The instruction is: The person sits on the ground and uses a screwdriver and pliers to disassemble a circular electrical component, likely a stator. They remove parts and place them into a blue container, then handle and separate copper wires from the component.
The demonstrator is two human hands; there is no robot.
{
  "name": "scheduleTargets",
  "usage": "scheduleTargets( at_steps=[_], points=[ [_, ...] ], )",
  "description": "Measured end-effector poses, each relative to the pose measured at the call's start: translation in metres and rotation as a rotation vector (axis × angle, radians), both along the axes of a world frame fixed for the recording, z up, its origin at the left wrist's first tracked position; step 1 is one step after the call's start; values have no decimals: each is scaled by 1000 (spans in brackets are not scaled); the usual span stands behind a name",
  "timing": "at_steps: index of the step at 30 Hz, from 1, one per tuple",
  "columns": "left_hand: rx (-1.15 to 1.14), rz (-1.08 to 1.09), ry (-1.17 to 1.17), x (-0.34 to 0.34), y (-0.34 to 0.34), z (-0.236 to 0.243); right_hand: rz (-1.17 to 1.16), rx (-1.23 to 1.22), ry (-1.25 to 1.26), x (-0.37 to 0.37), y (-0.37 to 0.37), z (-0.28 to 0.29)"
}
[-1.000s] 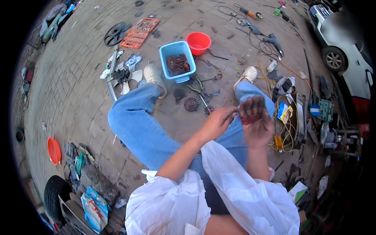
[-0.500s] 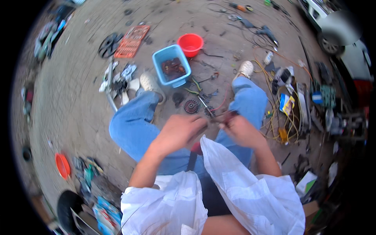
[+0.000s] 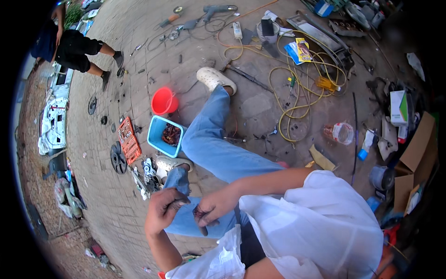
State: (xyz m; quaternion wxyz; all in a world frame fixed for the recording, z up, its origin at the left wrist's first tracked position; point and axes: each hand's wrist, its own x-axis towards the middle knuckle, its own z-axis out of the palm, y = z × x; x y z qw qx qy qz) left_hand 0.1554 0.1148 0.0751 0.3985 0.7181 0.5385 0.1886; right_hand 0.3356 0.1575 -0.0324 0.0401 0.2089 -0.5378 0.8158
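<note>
My left hand (image 3: 162,210) is raised over my left leg, its dirt-blackened fingers curled in. What they hold, if anything, is hidden. Beside it, a little to the right, my right hand (image 3: 216,209) is closed over my lap. A small dark reddish-brown piece (image 3: 199,215) shows at its fingers; its kind cannot be made out. The two hands are apart. Beyond my knees stands a light blue plastic tub (image 3: 153,135), with a clump of copper-brown scrap (image 3: 171,134) inside.
A red bucket (image 3: 162,101) stands behind the tub, near an orange tool case (image 3: 128,142). Yellow hose (image 3: 278,100) lies coiled on the right, past a clear plastic jar (image 3: 343,133). Cardboard (image 3: 413,158) is far right. Another person (image 3: 76,49) stands at the upper left.
My view has swung to the right, so the tub and bucket sit further left. My hands, close together before, are now apart. Another person has come into view.
</note>
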Motion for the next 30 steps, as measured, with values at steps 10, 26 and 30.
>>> scheduleTargets(
  at_steps=[10,26,30],
  points=[
    [-150,502,-194,25,6,-40,-329,-766,-68,8,35,6],
    [165,764,19,75,-21,-56,-773,-581,-56,-4,32,-3],
    [457,785,52,85,-24,-64,-702,-825,35,-12,38,-10]
  ],
)
